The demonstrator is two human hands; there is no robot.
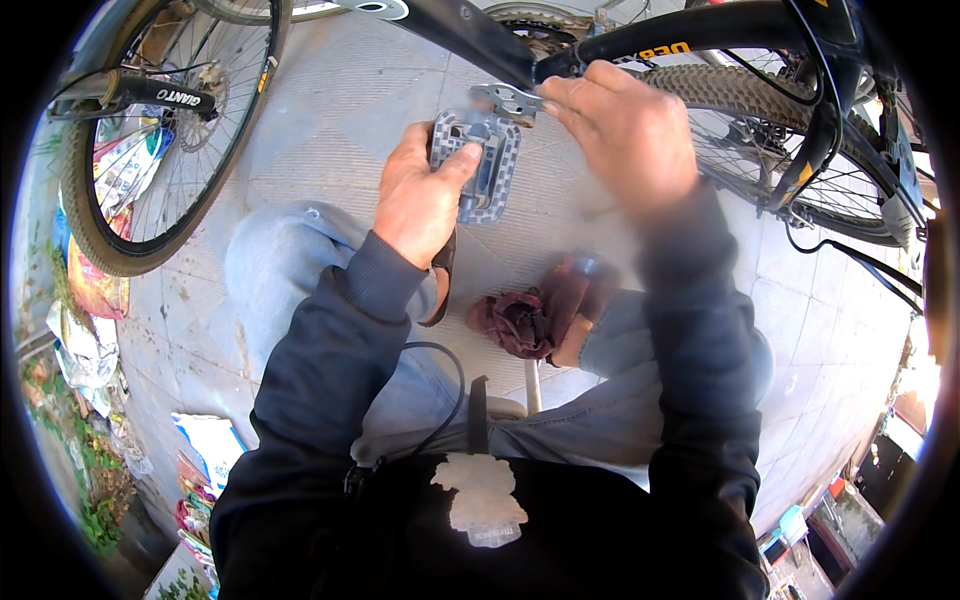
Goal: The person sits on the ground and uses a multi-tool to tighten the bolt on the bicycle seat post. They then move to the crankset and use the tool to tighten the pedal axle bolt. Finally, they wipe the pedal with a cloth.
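My left hand [420,185] grips a grey checker-edged bicycle pedal [492,200], thumb pressed over its middle. My right hand [625,135] pinches the end of a flat silver metal tool [505,100] with holes, which lies across the pedal's upper end at the bike's black frame [470,35]; whether it engages the spindle is too small to tell. A crumpled maroon cloth [520,325] lies below, by my right foot.
Another bicycle's wheel [95,215] stands at the left, a knobby tyre [720,90] at the upper right. Bags and plants [90,360] line the left edge of the tiled floor [810,360]; assorted objects [800,530] sit at the lower right. My knees are bent beneath me.
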